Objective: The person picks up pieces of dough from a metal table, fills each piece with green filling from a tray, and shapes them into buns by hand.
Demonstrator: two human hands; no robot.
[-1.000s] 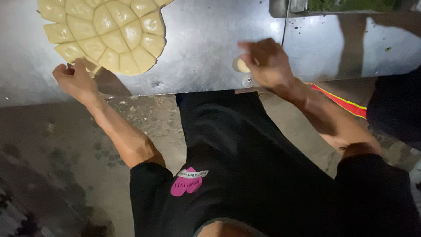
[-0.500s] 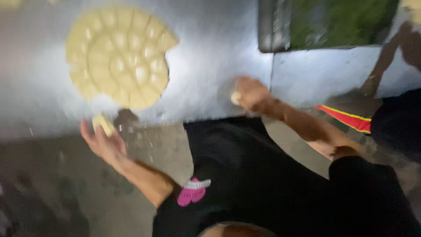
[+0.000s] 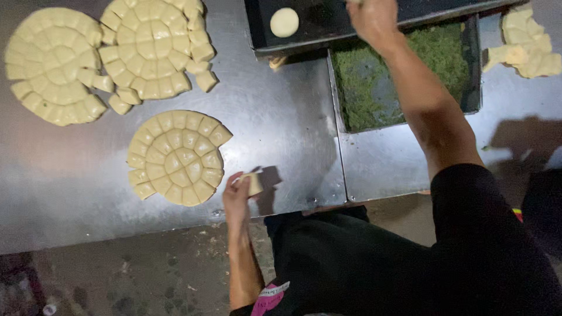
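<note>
My left hand (image 3: 236, 198) is at the steel table's front edge, its fingers closed on a small cut piece of pale dough (image 3: 255, 182). It is just right of a round dough disc (image 3: 175, 158) scored into many pieces, with a gap at its near edge. My right hand (image 3: 371, 19) is stretched far out over a dark tray (image 3: 328, 26) at the top; its fingers are cut off by the frame edge. A flattened round of dough (image 3: 284, 22) lies in that tray, left of my right hand.
Two more scored dough discs (image 3: 149, 47) (image 3: 52, 64) lie at the back left of the steel table (image 3: 281, 134), with loose pieces around them. A tray of green crumbly filling (image 3: 363, 88) sits under my right forearm. More dough pieces (image 3: 527, 44) lie far right.
My left hand has taken a piece from the disc's edge and brought it right. My right hand, near the table's front before, has reached up to the dark tray. The view has shifted up the table.
</note>
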